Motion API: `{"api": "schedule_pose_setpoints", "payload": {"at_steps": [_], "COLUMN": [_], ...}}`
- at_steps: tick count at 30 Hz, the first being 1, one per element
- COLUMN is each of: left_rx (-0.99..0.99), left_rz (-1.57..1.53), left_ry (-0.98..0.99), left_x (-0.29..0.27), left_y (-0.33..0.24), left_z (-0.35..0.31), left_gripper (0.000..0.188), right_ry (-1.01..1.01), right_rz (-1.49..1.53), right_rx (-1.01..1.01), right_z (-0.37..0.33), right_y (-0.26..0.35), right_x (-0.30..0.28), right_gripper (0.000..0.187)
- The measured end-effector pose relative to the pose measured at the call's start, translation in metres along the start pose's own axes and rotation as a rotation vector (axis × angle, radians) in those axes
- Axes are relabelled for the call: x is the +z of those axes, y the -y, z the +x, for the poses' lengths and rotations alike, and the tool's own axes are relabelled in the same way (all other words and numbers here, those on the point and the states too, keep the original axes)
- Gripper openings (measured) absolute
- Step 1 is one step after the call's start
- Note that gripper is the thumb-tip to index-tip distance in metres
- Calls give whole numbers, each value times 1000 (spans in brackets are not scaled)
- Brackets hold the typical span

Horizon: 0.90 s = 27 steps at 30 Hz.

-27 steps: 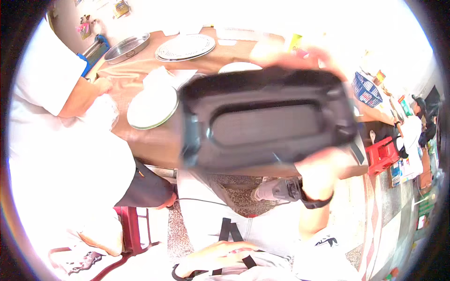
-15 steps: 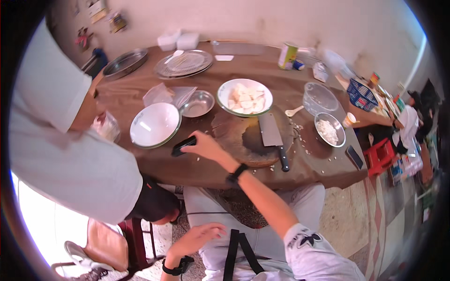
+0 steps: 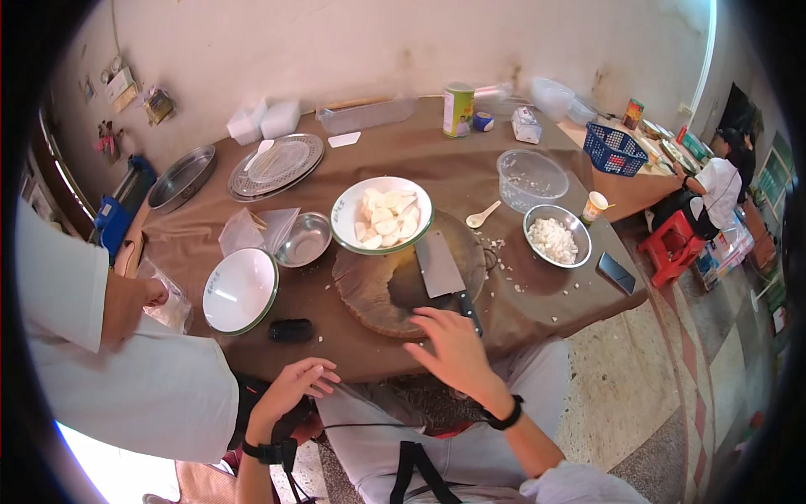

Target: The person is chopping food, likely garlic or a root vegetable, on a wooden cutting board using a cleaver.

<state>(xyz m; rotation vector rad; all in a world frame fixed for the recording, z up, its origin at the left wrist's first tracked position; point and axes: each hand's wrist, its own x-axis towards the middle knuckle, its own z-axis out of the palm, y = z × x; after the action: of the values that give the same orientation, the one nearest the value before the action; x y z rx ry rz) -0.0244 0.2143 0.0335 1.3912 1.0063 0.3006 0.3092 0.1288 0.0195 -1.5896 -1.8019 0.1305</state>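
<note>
The cleaver lies just ahead of the open right hand, handle toward it; the empty left hand hangs farther back.

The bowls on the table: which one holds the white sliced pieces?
The white bowl with the green rim, at the far edge of the round wooden chopping board. The other green-rimmed white bowl is empty, and the steel bowl holds finely chopped white bits.

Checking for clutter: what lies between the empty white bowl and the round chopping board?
Head view: only bare brown tablecloth between the white bowl and chopping board.
</note>
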Motion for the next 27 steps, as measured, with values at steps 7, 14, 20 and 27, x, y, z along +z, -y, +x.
{"api": "schedule_pose_setpoints", "payload": {"at_steps": [7, 14, 20, 27], "left_rx": [40, 212, 163, 376], "left_rz": [247, 652, 1303, 1150], "left_ry": [182, -194, -422, -582], "left_x": [3, -5, -2, 10], "left_y": [-115, -177, -129, -131], "left_z": [82, 227, 289, 264], "left_gripper": [42, 36, 31, 23], "right_ry": [-28, -12, -2, -55], "right_rz": [-141, 2, 113, 83], "right_rx": [252, 311, 336, 288], "right_z": [-95, -143, -146, -89], "right_y": [-76, -44, -31, -65], "right_x": [-90, -144, -125, -79], "right_gripper": [40, 37, 34, 33]}}
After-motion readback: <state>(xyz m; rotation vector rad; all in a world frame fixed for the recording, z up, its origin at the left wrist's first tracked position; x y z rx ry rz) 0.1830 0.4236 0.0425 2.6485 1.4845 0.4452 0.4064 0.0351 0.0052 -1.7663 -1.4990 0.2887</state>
